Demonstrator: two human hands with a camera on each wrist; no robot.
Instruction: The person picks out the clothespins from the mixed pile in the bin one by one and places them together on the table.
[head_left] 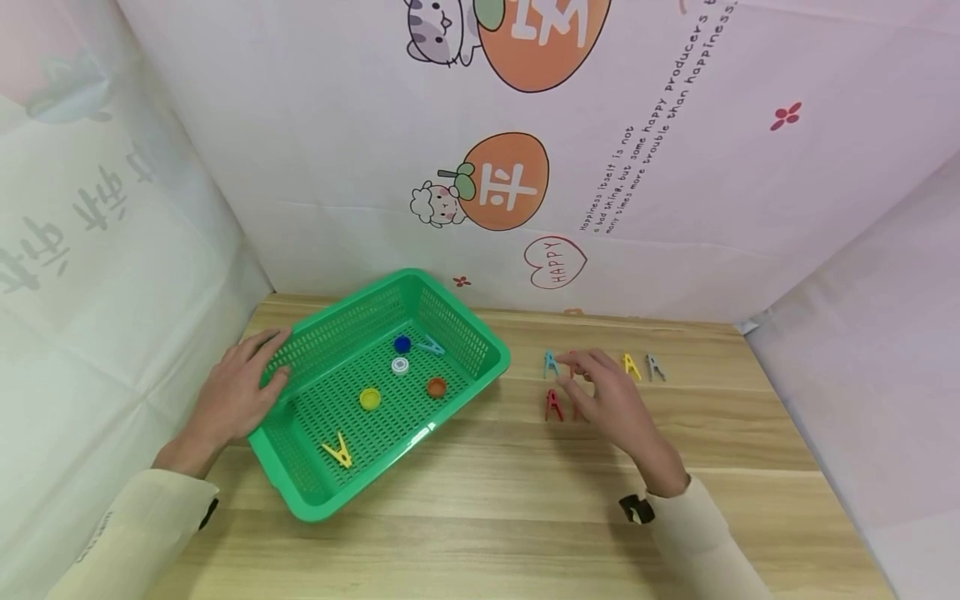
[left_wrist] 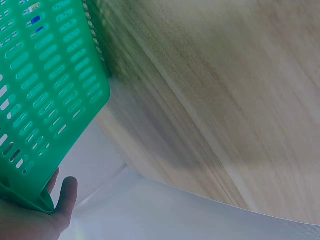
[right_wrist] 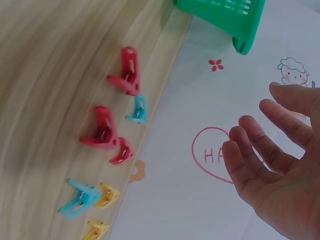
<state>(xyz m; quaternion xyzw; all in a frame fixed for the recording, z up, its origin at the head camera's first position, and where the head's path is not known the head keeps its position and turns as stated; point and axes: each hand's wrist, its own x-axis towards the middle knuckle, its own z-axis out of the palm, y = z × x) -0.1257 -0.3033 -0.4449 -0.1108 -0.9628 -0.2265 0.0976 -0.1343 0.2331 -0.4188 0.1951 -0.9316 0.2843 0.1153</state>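
A green plastic basket [head_left: 390,467] sits at an angle on the left of the table. My left hand [head_left: 236,392] grips its left rim, also in the left wrist view, where part of the hand [left_wrist: 35,222] shows at the rim's corner. Over on the right, my right hand [head_left: 611,400] hovers above clothespins with nothing in it. Its fingers [right_wrist: 265,145] are spread and relaxed in the right wrist view. Near it lie a blue clothespin [head_left: 551,363], a red clothespin [head_left: 553,406], a yellow clothespin [head_left: 630,367] and a grey clothespin [head_left: 655,367]. The hand partly hides other clothespins.
Inside the basket lie a blue cap [head_left: 402,343], a white cap [head_left: 400,366], a yellow cap [head_left: 370,398], an orange cap [head_left: 437,387], a light blue clothespin [head_left: 431,346] and a yellow clothespin [head_left: 339,451]. Printed cloth [head_left: 345,167] hangs behind the wooden table [head_left: 480,533] and along both sides.
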